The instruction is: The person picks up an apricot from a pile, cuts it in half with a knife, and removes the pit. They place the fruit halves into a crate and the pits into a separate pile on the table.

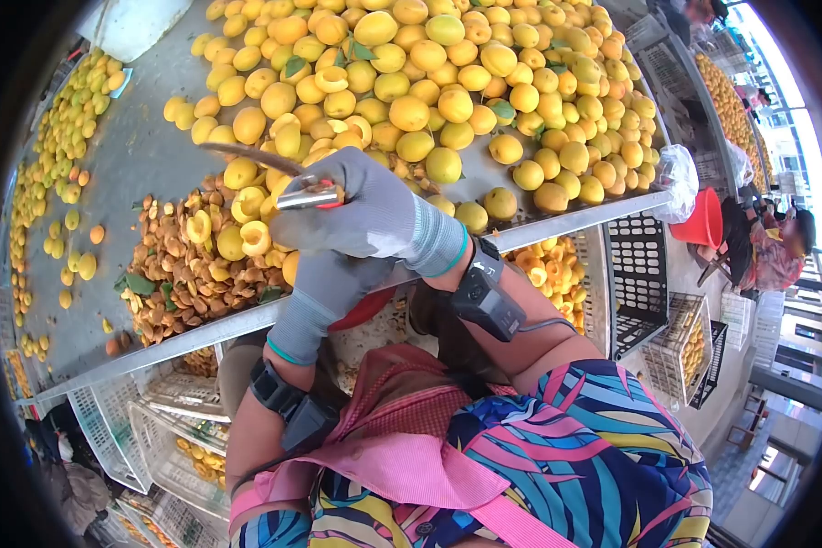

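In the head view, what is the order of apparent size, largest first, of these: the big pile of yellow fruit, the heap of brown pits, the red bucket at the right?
1. Big pile of yellow fruit
2. Heap of brown pits
3. Red bucket, farther from the camera

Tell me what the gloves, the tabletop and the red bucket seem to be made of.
Gloves: probably knitted fabric, matte grey, judging by the ribbed cuffs. Tabletop: likely sheet metal, dull grey, from its faint sheen and straight rim. Red bucket: seemingly smooth plastic, given its even colour.
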A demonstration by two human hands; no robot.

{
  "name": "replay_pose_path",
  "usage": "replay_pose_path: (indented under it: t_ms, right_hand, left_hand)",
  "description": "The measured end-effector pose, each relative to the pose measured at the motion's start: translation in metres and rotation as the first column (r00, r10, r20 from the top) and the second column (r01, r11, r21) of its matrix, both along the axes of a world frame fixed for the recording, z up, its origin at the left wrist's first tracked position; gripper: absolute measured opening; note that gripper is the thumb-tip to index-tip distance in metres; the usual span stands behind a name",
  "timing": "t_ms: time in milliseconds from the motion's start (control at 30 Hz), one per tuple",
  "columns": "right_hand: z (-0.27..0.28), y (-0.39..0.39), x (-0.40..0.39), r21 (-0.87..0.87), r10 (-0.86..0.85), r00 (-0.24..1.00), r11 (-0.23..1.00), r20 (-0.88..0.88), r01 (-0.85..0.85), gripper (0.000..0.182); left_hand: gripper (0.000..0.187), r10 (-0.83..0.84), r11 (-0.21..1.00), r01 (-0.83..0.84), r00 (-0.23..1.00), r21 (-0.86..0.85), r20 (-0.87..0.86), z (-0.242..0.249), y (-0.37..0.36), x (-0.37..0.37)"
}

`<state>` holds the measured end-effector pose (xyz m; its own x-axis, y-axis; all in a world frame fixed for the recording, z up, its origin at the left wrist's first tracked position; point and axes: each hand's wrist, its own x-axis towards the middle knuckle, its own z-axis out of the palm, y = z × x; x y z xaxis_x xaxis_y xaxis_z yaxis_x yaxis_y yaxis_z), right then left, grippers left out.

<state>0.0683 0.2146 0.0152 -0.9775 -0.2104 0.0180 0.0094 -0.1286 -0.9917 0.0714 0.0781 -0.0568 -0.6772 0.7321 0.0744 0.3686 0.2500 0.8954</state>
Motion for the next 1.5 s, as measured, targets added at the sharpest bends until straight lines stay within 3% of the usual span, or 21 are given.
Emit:
replay_pose_path:
  t_ms: [133, 167, 200, 267, 333, 400, 500, 533, 567, 600, 733, 800, 900, 1100, 1167, 1233, 1300, 1367, 1433, 1467, 1500]
  right_hand:
    - [-0.017, 0.001, -0.006, -0.149, 0.118, 0.993, 0.982, 0.028, -0.113, 0.028]
    - [-0.024, 0.002, -0.008, -0.156, 0.174, 0.983, 0.971, -0.052, -0.181, 0.031]
    - [-0.017, 0.001, -0.005, -0.155, 0.175, 0.983, 0.971, -0.051, -0.181, 0.031]
    - [0.000, -0.002, 0.004, -0.070, 0.029, 0.999, 0.997, 0.034, -0.027, 0.026]
    - [-0.008, -0.001, 0.002, -0.112, 0.078, 0.997, 0.991, -0.006, -0.079, 0.021]
    - [-0.008, 0.000, 0.002, -0.151, 0.130, 0.990, 0.979, -0.050, -0.136, 0.017]
    - [-0.006, -0.002, 0.005, -0.182, 0.150, 0.987, 0.971, -0.051, -0.157, 0.015]
    - [-0.016, -0.006, 0.005, -0.319, 0.051, 0.993, 0.944, -0.108, -0.083, 0.017]
    - [-0.023, -0.008, 0.006, -0.453, -0.056, 0.987, 0.891, -0.150, -0.018, 0.019]
    - [-0.019, -0.007, 0.006, -0.454, -0.056, 0.987, 0.891, -0.151, -0.019, 0.019]
    - [-0.007, -0.001, 0.007, -0.558, -0.178, 0.984, 0.816, 0.002, 0.149, 0.024]
    - [-0.006, 0.002, 0.007, -0.561, -0.294, 0.955, 0.785, 0.037, 0.263, 0.028]
    - [0.003, 0.015, 0.007, -0.517, -0.376, 0.926, 0.795, -0.013, 0.316, 0.037]
    - [0.016, 0.021, 0.011, -0.646, -0.589, 0.804, 0.582, 0.084, 0.494, 0.033]
    - [0.013, 0.024, 0.009, -0.483, -0.698, 0.708, 0.587, 0.103, 0.649, 0.028]
    - [0.019, 0.015, 0.013, -0.415, -0.692, 0.703, 0.598, 0.166, 0.686, 0.022]
    - [0.010, 0.008, 0.009, -0.198, -0.677, 0.702, 0.673, 0.223, 0.712, 0.021]
    - [-0.001, 0.007, 0.007, -0.103, -0.643, 0.739, 0.737, 0.200, 0.669, 0.021]
    - [-0.013, 0.000, 0.006, 0.080, -0.568, 0.804, 0.822, 0.175, 0.564, 0.024]
    - [-0.011, 0.000, 0.005, 0.243, -0.515, 0.850, 0.844, 0.115, 0.478, 0.026]
    - [-0.023, -0.003, 0.006, 0.347, -0.531, 0.847, 0.794, -0.002, 0.499, 0.028]
  left_hand:
    - [0.029, -0.011, 0.999, 0.017, 0.978, -0.028, 0.209, -0.014, -0.008, -0.005]
    - [0.030, -0.088, 0.995, 0.080, 0.985, -0.063, -0.147, -0.029, -0.008, -0.006]
    - [0.031, -0.168, 0.985, 0.127, 0.861, -0.117, -0.480, -0.037, -0.009, -0.008]
    - [0.033, -0.208, 0.978, 0.172, 0.818, -0.117, -0.537, -0.028, -0.009, -0.013]
    - [0.035, -0.245, 0.969, 0.216, 0.768, -0.121, -0.592, -0.028, -0.009, -0.016]
    - [0.037, -0.268, 0.961, 0.278, 0.913, -0.012, -0.309, -0.027, -0.007, -0.018]
    - [0.039, -0.288, 0.956, 0.292, 0.950, 0.020, -0.117, -0.001, -0.005, -0.016]
    - [0.039, -0.289, 0.956, 0.293, 0.950, 0.020, -0.118, 0.008, -0.005, -0.016]
    - [0.040, -0.271, 0.960, 0.259, 0.954, 0.104, 0.130, 0.017, -0.007, -0.016]
    - [0.042, -0.255, 0.963, 0.203, 0.893, 0.175, 0.371, 0.022, -0.008, -0.015]
    - [0.043, -0.255, 0.945, 0.096, 0.814, 0.312, 0.522, 0.035, -0.002, -0.011]
    - [0.042, -0.247, 0.953, -0.065, 0.391, 0.294, 0.887, 0.044, -0.001, -0.014]
    - [0.045, -0.256, 0.963, 0.084, 0.578, 0.255, 0.775, 0.038, -0.003, -0.021]
    - [0.041, -0.207, 0.940, -0.103, 0.582, 0.324, 0.787, 0.040, 0.005, -0.016]
    - [0.042, -0.037, 0.895, -0.319, 0.643, 0.312, 0.765, 0.040, 0.006, -0.017]
    - [0.038, -0.039, 0.881, -0.330, 0.664, 0.339, 0.746, 0.029, 0.006, -0.019]
    - [0.037, -0.143, 0.670, -0.468, 0.681, 0.577, 0.718, 0.026, 0.014, -0.018]
    - [0.040, -0.095, 0.660, -0.508, 0.674, 0.554, 0.732, 0.039, 0.013, -0.018]
    - [0.046, 0.344, 0.884, -0.398, 0.909, 0.245, 0.236, 0.048, 0.011, -0.020]
    - [0.048, 0.313, 0.885, -0.397, 0.895, 0.243, 0.319, 0.044, 0.008, -0.023]
    - [0.050, 0.181, 0.824, -0.376, 0.883, 0.423, 0.432, 0.038, 0.007, -0.021]
